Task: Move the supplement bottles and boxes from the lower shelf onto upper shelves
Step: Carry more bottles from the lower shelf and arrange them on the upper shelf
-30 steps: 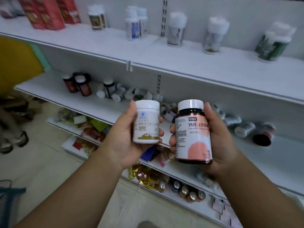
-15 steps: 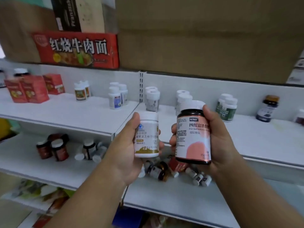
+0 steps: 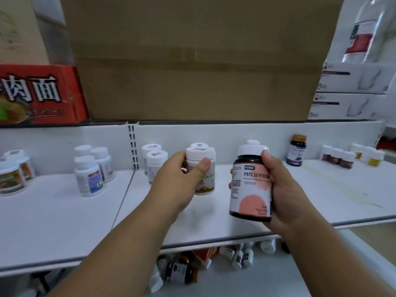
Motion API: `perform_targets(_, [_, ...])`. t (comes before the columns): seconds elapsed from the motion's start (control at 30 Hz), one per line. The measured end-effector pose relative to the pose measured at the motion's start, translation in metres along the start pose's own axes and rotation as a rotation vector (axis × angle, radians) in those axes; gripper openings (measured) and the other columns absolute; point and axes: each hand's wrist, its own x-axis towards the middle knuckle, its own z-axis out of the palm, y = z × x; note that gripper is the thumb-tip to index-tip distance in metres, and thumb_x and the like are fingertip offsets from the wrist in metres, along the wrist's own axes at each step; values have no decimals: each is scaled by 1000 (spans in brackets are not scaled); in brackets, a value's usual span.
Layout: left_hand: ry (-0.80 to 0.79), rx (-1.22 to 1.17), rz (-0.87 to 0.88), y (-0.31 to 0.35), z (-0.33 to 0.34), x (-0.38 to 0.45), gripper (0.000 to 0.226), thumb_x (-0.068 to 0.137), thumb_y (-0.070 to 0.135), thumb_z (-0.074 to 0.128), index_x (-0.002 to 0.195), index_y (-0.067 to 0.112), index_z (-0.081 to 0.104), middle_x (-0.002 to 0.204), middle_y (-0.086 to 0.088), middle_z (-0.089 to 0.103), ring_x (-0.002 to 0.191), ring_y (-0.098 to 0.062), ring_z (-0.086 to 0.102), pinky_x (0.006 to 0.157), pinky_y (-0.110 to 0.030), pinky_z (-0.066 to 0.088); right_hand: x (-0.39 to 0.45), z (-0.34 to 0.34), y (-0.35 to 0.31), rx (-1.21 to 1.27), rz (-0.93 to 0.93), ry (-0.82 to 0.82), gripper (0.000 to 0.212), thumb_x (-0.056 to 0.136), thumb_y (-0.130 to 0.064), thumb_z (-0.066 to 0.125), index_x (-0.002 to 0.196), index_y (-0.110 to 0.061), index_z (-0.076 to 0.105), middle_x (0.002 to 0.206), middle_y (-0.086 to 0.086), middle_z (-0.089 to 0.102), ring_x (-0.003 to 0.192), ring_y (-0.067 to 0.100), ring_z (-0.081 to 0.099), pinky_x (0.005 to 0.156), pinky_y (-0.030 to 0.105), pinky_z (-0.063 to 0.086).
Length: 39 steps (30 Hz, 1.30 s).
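Bottles fill both hands over the upper shelf point(image 3: 214, 219), the left hand point(image 3: 177, 185) wrapped round a small white bottle point(image 3: 201, 170) and the right hand point(image 3: 285, 189) round a big dark bottle point(image 3: 249, 185), both probably hard, smooth and light, best held round the middle.

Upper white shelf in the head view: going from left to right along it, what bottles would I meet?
Orange-labelled jars → blue-labelled white bottles → two white bottles by the upright → white bottle in the left hand → dark pink-labelled bottle in the right hand → dark bottle with orange cap → small jars.
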Motion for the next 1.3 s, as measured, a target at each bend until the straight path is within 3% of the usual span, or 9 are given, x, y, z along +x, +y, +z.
perform_targets(0.13, [50,181,39,-6,20,23,26,90,40,66,113,33,57,107,15,63,93,-1,59,72,-24,47,20,-8,-10,-70,-42,41,66,72,-39,65,125,-2,58,98,20,68,87,34,67,71,46,58])
perform_targets(0.3, [2,291,-89,-29,29,34,37,88,35,70,115,36,45,109,20,58,92,4,59,80,-30,52,42,-17,-10,-134,-104,3,22,90,-25,53,108,-21,66,95,14,71,82,29,68,70,44,57])
perform_targets(0.43, [82,282,-91,-32,29,19,41,88,45,66,123,41,45,114,22,54,99,5,57,87,-32,52,51,-19,-4,-257,-130,-39,20,97,-26,51,112,-27,63,96,8,74,84,24,72,70,43,58])
perform_targets(0.53, [33,106,-29,-22,27,-8,35,88,52,58,120,41,51,110,25,62,96,14,58,80,-14,47,52,-11,3,-376,-200,-139,38,78,-43,69,111,-26,62,103,10,72,93,28,71,79,49,58])
perform_targets(0.63, [-105,-102,-5,-22,23,-35,56,81,58,68,126,31,52,116,13,69,109,-6,64,91,-25,52,50,11,13,-385,-224,-266,62,61,-52,81,110,-21,61,95,10,72,85,27,71,73,45,59])
perform_targets(0.7, [-20,-127,11,-28,11,-50,79,67,63,77,129,24,49,119,4,69,112,-17,65,96,-36,53,48,33,22,-353,-231,-337,69,54,-62,83,104,-20,63,90,12,71,80,26,69,74,49,58])
perform_targets(0.9, [187,-186,-8,-40,-71,-95,95,54,67,83,132,24,48,124,-17,63,116,-42,58,100,-61,44,29,106,68,-375,-251,-556,59,61,-68,75,102,-27,67,94,6,74,85,23,73,64,31,58])
perform_targets(1.0, [239,-172,12,-49,-120,-109,86,52,63,87,123,24,58,120,-23,63,114,-51,53,97,-65,43,26,143,92,-428,-258,-572,31,77,-48,62,100,-27,66,90,1,74,82,17,72,64,24,55])
perform_targets(1.3, [259,-43,14,-84,-312,-143,45,63,54,81,101,37,64,105,1,73,100,-21,69,89,-42,56,9,299,206,-526,-211,-657,41,70,-38,64,109,-27,63,95,-7,73,90,4,69,70,14,52])
